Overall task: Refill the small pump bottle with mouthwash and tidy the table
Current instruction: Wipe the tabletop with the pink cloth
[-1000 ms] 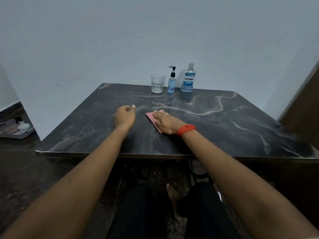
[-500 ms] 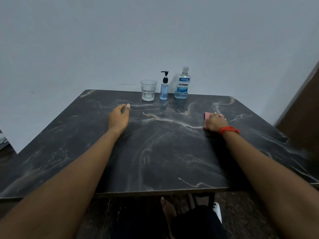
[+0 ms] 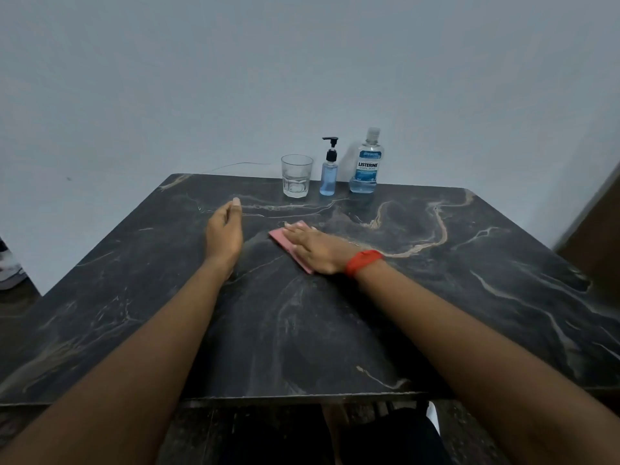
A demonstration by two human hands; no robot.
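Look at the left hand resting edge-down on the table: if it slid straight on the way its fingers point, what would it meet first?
The left hand points toward the table's far edge, left of the glass. The way looks free up to the wall, though depth is uncertain.

At the table's far edge stand a glass, pump bottle and mouthwash bottle, left to right. Nearer, the right hand lies flat on a cloth, the left hand just left of it.
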